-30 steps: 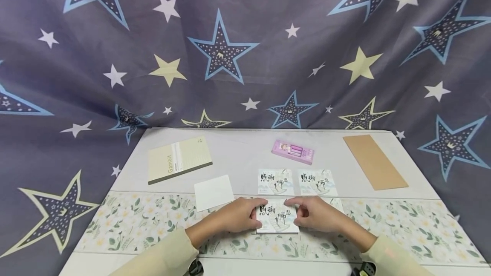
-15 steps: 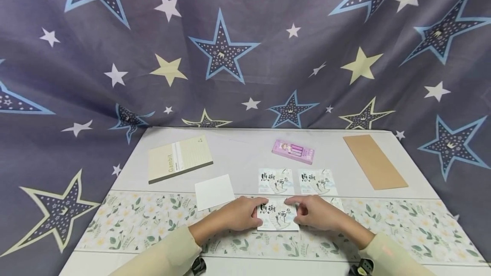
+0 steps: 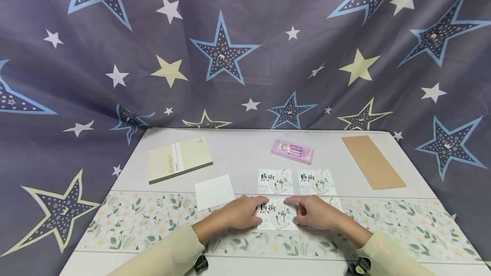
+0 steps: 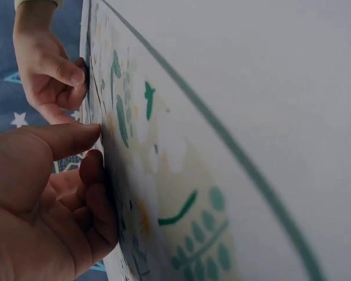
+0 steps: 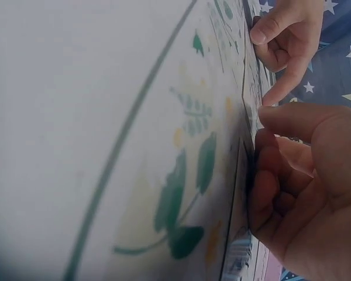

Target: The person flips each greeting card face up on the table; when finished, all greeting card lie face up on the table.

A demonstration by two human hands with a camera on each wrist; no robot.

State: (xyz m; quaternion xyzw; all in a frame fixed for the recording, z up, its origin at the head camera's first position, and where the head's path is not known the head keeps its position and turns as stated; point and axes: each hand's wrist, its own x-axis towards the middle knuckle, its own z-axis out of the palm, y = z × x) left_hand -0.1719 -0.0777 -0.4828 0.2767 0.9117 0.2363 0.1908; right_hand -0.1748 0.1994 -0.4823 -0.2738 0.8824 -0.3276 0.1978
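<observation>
A square printed card [image 3: 278,214] with black Chinese characters lies on the floral strip in the head view, between both hands. My left hand [image 3: 242,213] holds its left edge, forefinger near the upper corner and thumb lower down. On the opposite edge, my right hand [image 3: 317,212] holds it the same way. Two matching cards, a left one [image 3: 275,181] and a right one [image 3: 317,182], lie just behind. Another card [image 3: 336,202] is mostly hidden by the right hand. Both wrist views show the hands [image 4: 52,205] low against the tabletop, where the held card is hard to make out.
A blank white square [image 3: 215,192] lies beyond the left forearm. Farther back are a Gambit notebook [image 3: 192,156], a purple box with pens pictured on it [image 3: 293,152] and a brown cardboard piece [image 3: 374,162]. A star-patterned curtain [image 3: 245,54] hangs behind the table.
The card between the hands has shifted slightly away from me and its front edge looks lower and thinner. Both hands stay at its sides.
</observation>
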